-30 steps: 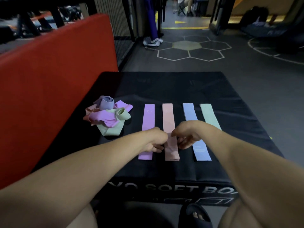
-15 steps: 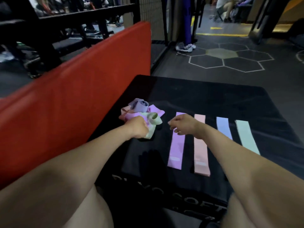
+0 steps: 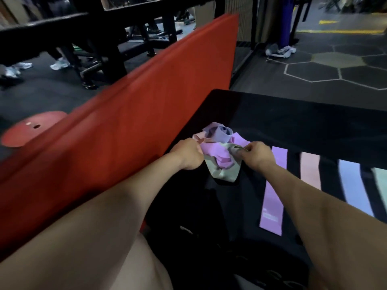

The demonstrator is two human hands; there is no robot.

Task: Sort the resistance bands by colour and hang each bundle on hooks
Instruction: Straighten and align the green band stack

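Tangled resistance bands lie heaped on the black soft box, beside the red pad. The left hand is closed on the heap's left edge; the right hand pinches a green band at its right. One band is best drawn out slowly while the heap is pinned, then laid on the matching strip: purple strip, pink strip, blue strip. Half a second ago the right hand hovered short of the heap; now both grips are engaged.
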